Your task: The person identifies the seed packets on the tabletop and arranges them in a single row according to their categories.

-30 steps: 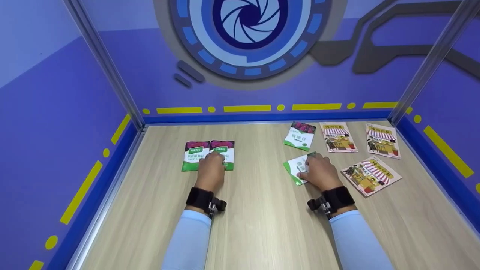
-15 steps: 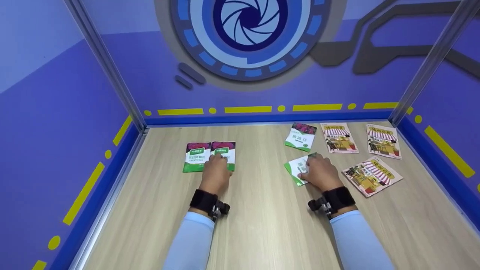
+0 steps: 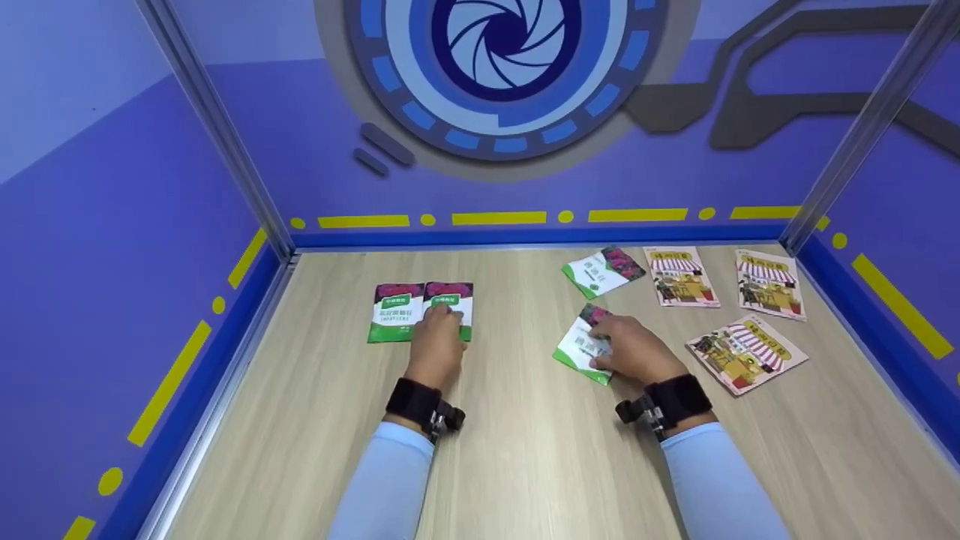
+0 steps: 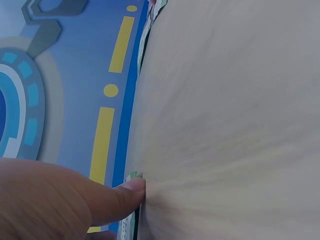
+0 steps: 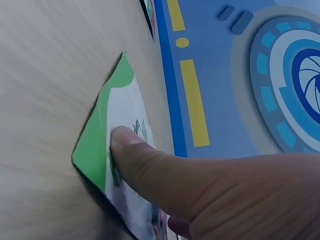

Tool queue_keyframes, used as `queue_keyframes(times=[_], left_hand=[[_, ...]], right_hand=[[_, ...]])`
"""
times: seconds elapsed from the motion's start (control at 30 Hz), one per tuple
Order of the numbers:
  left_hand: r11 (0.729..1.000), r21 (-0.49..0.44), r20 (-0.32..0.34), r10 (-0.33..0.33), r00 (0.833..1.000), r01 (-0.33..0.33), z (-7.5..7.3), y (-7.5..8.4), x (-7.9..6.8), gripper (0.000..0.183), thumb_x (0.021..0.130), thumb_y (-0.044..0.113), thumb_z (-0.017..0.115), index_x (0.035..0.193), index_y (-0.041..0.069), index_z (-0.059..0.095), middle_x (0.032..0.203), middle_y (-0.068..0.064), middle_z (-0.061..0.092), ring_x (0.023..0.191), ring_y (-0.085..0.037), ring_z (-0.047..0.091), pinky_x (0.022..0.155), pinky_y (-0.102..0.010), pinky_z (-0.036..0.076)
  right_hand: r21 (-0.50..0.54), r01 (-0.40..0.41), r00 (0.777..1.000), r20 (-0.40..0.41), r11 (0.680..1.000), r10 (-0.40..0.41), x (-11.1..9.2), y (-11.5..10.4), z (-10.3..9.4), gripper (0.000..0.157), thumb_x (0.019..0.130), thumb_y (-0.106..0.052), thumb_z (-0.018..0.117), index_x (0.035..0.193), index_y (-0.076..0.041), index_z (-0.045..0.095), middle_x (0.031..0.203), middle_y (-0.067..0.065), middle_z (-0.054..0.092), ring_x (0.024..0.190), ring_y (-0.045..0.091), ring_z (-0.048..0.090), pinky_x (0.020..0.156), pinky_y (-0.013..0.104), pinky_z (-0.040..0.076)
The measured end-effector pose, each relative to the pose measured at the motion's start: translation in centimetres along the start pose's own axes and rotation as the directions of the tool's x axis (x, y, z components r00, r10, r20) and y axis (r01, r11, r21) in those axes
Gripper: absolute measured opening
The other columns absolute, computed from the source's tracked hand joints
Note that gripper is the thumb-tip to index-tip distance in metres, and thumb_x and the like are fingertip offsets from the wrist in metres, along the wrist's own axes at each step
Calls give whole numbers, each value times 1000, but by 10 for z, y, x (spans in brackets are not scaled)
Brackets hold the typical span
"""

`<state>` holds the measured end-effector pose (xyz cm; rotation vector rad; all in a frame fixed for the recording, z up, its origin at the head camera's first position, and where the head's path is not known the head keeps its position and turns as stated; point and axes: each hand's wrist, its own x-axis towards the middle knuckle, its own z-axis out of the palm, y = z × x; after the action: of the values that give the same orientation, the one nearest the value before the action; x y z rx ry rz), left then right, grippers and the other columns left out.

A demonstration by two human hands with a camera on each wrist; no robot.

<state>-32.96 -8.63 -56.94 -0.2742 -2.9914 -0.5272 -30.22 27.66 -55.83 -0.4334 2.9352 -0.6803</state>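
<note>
On the left of the table, two seed packets lie side by side, each with red flowers on top and a green base. The left hand rests over the right-hand packet; in the left wrist view its thumb is at that packet's edge. The other packet is uncovered. Right of centre, the right hand pinches a white-and-green seed packet, turned at an angle. The right wrist view has the thumb on its face and a shadow beneath its lower edge. The other fingers are largely hidden.
A similar white-and-green packet lies tilted behind the right hand. Three pink packets with a striped awning picture, a back one, a corner one and a nearer one, lie at right. Printed walls enclose the wooden table.
The right hand has turned its packet and slid it slightly left. The packet behind it has rotated clockwise. The left hand has shifted right over the right-hand packet of the pair, which stays put.
</note>
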Motion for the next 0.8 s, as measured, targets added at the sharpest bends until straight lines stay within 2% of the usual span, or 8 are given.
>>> queue_keyframes(times=[0.13, 0.23, 0.37, 0.5, 0.63, 0.8], left_hand=[[1000, -13, -4, -8, 1000, 8, 1, 0, 0, 52, 98, 13, 90, 147, 3, 74, 155, -23, 66, 144, -40, 64, 122, -54, 53], [999, -20, 0, -32, 999, 32, 2, 0, 0, 50, 99, 14, 90, 146, 4, 75, 159, -23, 64, 146, -41, 63, 123, -54, 53], [999, -22, 10, -49, 999, 49, 2, 0, 1, 50, 99, 16, 90, 145, 5, 76, 158, -21, 63, 144, -40, 63, 123, -55, 53], [999, -20, 8, -42, 999, 42, 2, -1, 0, 48, 99, 16, 90, 143, 4, 77, 154, -21, 65, 142, -39, 64, 120, -56, 54], [999, -24, -13, -32, 999, 32, 2, 0, -2, 46, 98, 15, 91, 141, 4, 78, 148, -20, 68, 139, -38, 66, 118, -56, 56], [999, -25, -30, -24, 999, 23, 2, 0, -2, 41, 97, 13, 91, 135, 3, 81, 142, -18, 72, 133, -37, 69, 115, -55, 58]], right_hand=[[-19, 19, 999, 26, 1000, -19, -2, -3, -1, 55, 94, -16, 95, 143, -1, 77, 162, 27, 63, 150, 53, 59, 124, 64, 50], [-27, 45, 998, 38, 999, -44, -4, -8, -2, 55, 92, -18, 96, 143, -6, 79, 166, 26, 58, 149, 53, 55, 122, 63, 52], [-35, 45, 999, 29, 998, -44, -7, -11, -6, 52, 94, -20, 95, 143, -11, 80, 149, 26, 63, 133, 44, 57, 113, 60, 56], [-47, 36, 999, 33, 998, -34, -10, -12, -12, 50, 93, -21, 95, 140, -9, 81, 135, 25, 68, 120, 39, 63, 108, 59, 56], [-64, 26, 996, 85, 998, -20, -13, -16, -13, 54, 89, -24, 98, 137, -8, 80, 147, 29, 67, 133, 46, 64, 116, 64, 54], [-94, 58, 994, 94, 994, -49, -9, -24, -2, 58, 93, -27, 96, 144, -8, 76, 165, 30, 58, 152, 54, 55, 124, 68, 49]])
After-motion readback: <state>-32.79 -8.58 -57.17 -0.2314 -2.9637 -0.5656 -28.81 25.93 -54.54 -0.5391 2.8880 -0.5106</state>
